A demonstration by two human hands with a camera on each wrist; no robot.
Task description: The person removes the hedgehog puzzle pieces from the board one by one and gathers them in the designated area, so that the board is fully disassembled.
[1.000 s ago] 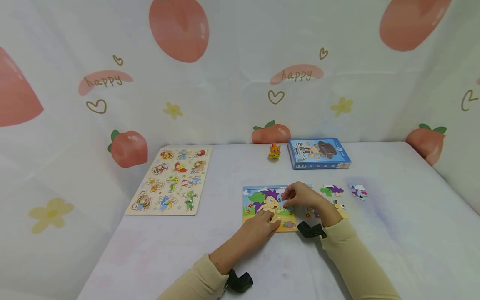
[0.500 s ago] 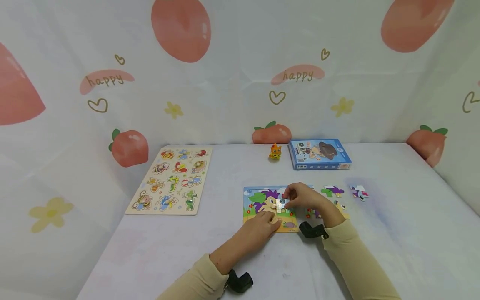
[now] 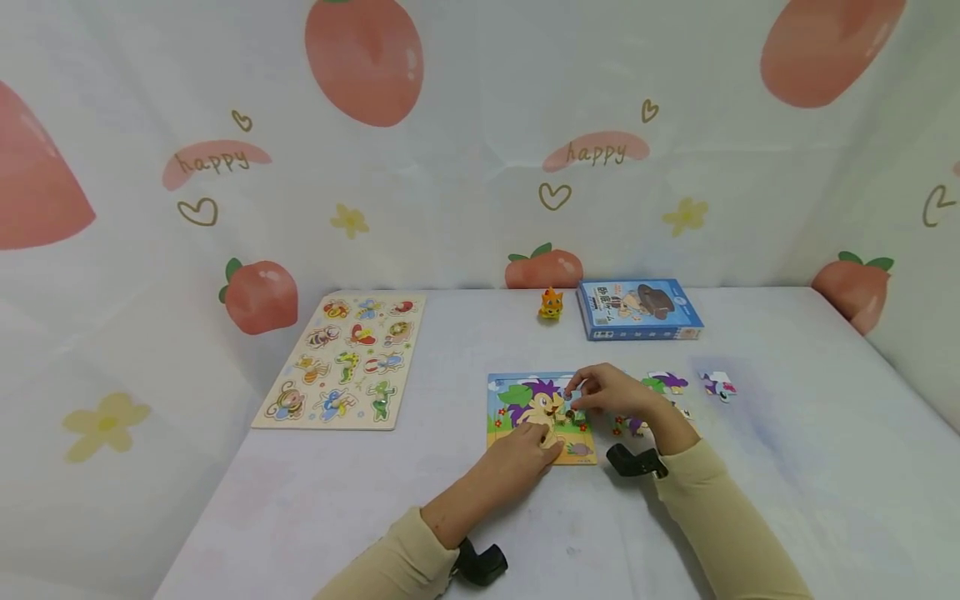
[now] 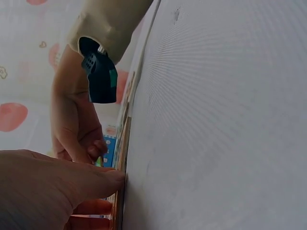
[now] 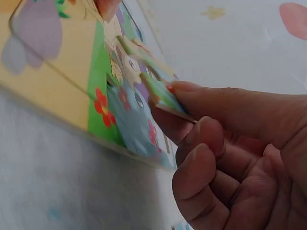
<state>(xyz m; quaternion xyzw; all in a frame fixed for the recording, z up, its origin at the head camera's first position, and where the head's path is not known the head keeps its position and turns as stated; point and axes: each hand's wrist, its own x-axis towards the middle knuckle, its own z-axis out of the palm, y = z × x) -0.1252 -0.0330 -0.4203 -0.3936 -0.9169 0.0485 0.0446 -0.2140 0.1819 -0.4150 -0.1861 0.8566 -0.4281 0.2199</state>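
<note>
A puzzle board (image 3: 579, 450) with a purple-haired hedgehog picture lies on the table. My left hand (image 3: 521, 456) rests on its lower part, thumb and fingertips touching the board; in the left wrist view the thumb (image 4: 98, 182) lies by the board's near edge. Over the board's right side, my right hand (image 3: 611, 390) pinches a jigsaw piece (image 5: 165, 98) between thumb and fingers. That piece is tilted above the board in the right wrist view. Part of the board's right side is hidden behind the right hand.
Several loose jigsaw pieces lie right of the board, including one far right (image 3: 718, 383). A blue box (image 3: 637, 308) and a small orange figurine (image 3: 551, 305) stand behind. An insect peg board (image 3: 337, 362) lies at the left.
The pinched piece flashed bright over the board half a second ago and now looks more tilted. My right wrist has shifted slightly right; the left hand has stayed put.
</note>
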